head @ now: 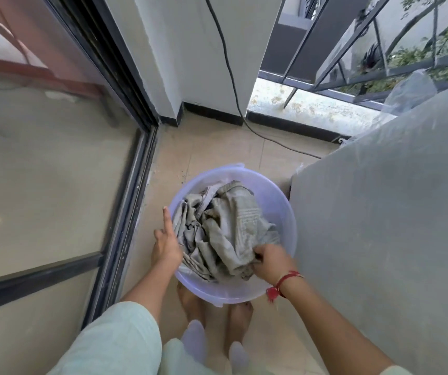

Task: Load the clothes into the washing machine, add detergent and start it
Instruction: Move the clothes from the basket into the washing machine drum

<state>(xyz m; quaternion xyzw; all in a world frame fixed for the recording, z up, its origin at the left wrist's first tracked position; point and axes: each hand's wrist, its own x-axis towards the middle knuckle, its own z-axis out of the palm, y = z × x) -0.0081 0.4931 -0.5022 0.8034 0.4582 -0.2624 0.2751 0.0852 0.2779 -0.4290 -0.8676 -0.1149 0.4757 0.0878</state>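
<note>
A pale violet plastic tub (279,204) stands on the tiled floor in front of my feet, filled with crumpled grey clothes (225,226). My right hand (270,262), with a red thread on its wrist, grips a fold of the grey cloth at the tub's near right side. My left hand (166,243) is at the tub's left rim, its forefinger stretched out along the rim; its other fingers reach into the tub beside the clothes and are partly hidden. A large grey covered box, seemingly the washing machine (385,226), stands directly right of the tub.
A dark-framed sliding glass door (125,147) runs along the left. A white pillar (190,63) stands ahead with a black cable (231,77) trailing down it and across the floor. Metal railing (352,55) and plants lie beyond at the upper right.
</note>
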